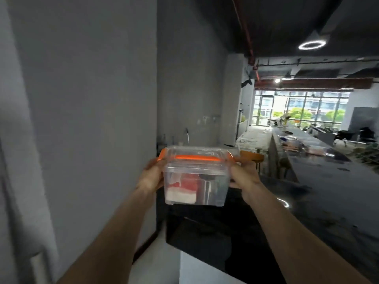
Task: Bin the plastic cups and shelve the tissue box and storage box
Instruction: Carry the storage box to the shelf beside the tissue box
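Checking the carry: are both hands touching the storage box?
Touching. The head view shows the left hand pressed on the storage box's left wall and the right hand on its right wall.

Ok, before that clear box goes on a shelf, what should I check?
1. Both hands on the clear plastic storage box with orange latches: ok, left hand and right hand hold opposite sides.
2. Box level: ok, roughly upright.
3. Lid seated: ok, it looks closed.
4. Latches locked: cannot tell.
5. Shelf in view: not ok, none visible.
6. Path ahead: cannot tell; black glossy counter lies below.
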### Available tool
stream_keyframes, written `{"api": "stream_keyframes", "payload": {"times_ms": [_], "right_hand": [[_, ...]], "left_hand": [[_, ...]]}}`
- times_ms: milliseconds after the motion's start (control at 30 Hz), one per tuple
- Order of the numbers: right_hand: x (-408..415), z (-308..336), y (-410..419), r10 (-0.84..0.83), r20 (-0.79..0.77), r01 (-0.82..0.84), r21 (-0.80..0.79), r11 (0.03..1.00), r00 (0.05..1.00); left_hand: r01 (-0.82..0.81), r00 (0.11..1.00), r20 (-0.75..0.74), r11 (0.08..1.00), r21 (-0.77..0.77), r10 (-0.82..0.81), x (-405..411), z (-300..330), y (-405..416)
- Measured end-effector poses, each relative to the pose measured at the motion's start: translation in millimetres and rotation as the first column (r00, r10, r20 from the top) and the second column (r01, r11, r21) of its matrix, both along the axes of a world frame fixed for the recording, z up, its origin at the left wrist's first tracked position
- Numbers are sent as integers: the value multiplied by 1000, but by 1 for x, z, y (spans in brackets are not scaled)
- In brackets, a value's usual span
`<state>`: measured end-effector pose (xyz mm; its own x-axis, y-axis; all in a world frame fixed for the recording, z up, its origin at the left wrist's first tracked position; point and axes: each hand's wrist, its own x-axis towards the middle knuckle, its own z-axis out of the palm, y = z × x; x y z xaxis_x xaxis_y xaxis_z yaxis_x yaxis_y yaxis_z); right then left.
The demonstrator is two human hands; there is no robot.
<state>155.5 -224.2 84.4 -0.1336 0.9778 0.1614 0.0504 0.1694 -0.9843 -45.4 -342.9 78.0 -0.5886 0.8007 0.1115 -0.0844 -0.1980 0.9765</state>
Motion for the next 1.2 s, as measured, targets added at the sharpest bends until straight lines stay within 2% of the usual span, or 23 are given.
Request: {"api": "stream_keyframes", "payload": {"times_ms": [267,467,567,700,933,1200], "right_hand": [[-223,-18,-149,324,85,-324,-10,946,942],[-352,-40,-275,552,63,-549,-57,834,831],[-400,-53,-329,652,64,-648,-72,758,756],[-431,-60,-395,792,67,-788,-84,610,606],[-459,-74,-461,875,147,-880,-51,473,462],[-487,-89,-499,920,172,-930,-52,365,351]], "left_hand": [[-385,920,61,922,-48,387,-191,-23,-202],[-624,776,46,777,-89,629,-265,-38,-363],[-712,695,40,695,-98,718,-276,-43,-438],[-820,562,30,562,-107,826,-271,-49,-514],[-916,367,-1,361,-173,930,-247,-55,-584],[-939,290,19,288,-189,957,-247,-79,-620]]}}
